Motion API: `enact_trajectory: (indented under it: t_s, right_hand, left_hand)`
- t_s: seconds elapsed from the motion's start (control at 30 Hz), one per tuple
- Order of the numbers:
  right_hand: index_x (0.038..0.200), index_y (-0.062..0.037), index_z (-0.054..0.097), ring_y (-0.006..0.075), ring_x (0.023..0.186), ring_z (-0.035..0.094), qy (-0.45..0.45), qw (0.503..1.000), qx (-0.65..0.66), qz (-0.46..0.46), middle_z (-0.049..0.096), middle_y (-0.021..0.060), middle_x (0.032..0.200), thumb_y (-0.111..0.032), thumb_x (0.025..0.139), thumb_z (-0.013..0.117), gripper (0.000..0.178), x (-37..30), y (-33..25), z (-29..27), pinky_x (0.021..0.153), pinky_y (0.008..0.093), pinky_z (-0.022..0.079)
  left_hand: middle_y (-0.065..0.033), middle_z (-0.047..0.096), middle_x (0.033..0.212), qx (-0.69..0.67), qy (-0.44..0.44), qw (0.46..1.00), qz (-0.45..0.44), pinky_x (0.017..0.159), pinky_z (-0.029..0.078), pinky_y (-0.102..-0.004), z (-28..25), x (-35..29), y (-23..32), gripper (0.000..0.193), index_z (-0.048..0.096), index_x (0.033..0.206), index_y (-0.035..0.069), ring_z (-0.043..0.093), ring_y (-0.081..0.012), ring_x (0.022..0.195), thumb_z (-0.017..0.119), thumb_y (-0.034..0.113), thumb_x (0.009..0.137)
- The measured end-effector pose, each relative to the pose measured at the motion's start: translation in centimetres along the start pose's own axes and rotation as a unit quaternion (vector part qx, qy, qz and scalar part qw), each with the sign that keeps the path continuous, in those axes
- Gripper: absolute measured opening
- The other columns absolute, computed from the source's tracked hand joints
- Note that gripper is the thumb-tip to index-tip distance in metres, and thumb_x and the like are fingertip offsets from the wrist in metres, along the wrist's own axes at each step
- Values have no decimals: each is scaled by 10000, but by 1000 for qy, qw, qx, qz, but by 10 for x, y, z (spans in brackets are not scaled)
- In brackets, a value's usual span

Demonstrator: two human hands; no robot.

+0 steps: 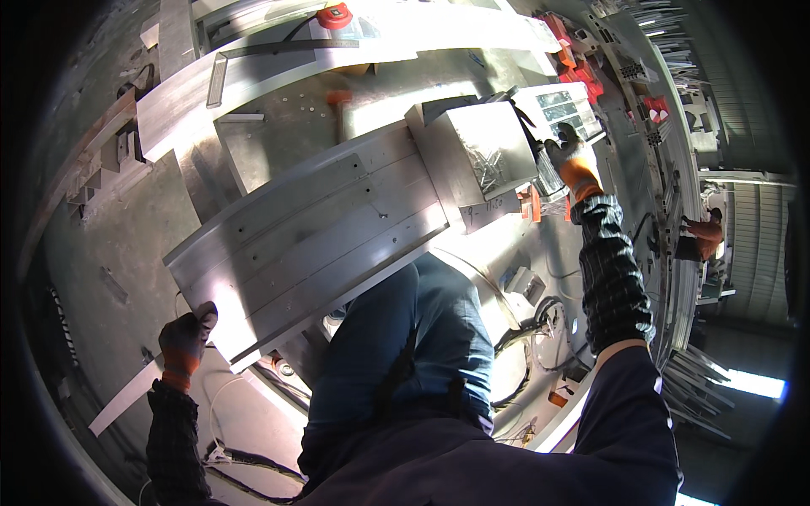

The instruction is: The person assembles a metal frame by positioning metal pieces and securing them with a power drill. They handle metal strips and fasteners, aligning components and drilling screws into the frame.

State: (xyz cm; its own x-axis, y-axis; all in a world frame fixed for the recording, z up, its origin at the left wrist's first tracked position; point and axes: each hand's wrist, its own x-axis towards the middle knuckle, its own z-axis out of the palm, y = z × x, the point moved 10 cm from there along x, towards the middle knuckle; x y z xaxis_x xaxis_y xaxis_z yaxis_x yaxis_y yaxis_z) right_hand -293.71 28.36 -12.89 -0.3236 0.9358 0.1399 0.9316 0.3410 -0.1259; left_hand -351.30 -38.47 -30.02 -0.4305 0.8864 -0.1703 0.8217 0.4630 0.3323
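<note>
A long grey metal panel [312,228] with a folded rim and small holes lies across a frame in front of my legs. My left hand [183,339], in a dark glove with an orange cuff, is closed on the panel's near left corner, thumb on top. On the panel's right end sits an open box [494,156] holding many thin metal fasteners, perhaps screws. My right hand [574,160], gloved alike, is just right of this box with fingers curled beside a dark object; what they hold is hidden.
A red round tool [335,15] and a metal square [218,80] lie on the pale beam beyond the panel. Orange-red items [578,72] stand at the far right. Cables [536,329] coil on the floor right of my legs. Another person [703,236] is farther right.
</note>
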Motion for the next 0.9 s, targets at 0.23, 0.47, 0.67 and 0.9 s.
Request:
enact_trajectory:
  t_s: [0.23, 0.47, 0.67, 0.9]
  right_hand:
    - [1589, 48, 407, 461, 1423, 533, -181, 973, -128, -60, 505, 371, 1521, -365, 900, 705, 856, 53, -36, 117, 1175, 483, 450]
    - [1530, 41, 474, 449, 1364, 586, -163, 973, -159, -44, 571, 332, 1470, -273, 898, 693, 739, 88, 35, 122, 1133, 475, 484]
    - [1325, 0, 655, 357, 1120, 728, -142, 988, -27, 54, 762, 226, 1180, -228, 806, 787, 583, 7, 11, 30, 954, 430, 564]
    - [1396, -41, 642, 372, 1087, 740, -149, 965, 78, -202, 755, 193, 1229, -189, 936, 740, 493, -122, -134, -117, 970, 413, 575]
  left_hand:
    - [-195, 744, 804, -186, 9, 981, -63, 677, 573, -475, -16, -11, -3, 509, 772, 838, 44, 724, -427, 761, 699, 525, 988]
    - [-191, 784, 871, -249, -20, 962, -112, 752, 591, -409, 36, 7, -35, 503, 819, 965, 28, 780, -357, 839, 745, 526, 976]
    - [-177, 784, 847, -227, -54, 962, -141, 748, 588, -408, 24, -13, -40, 503, 825, 944, 39, 786, -321, 818, 763, 537, 959]
    - [-161, 737, 731, -86, -22, 992, -91, 684, 562, -450, -11, -13, -11, 623, 765, 782, 57, 730, -358, 702, 685, 646, 968]
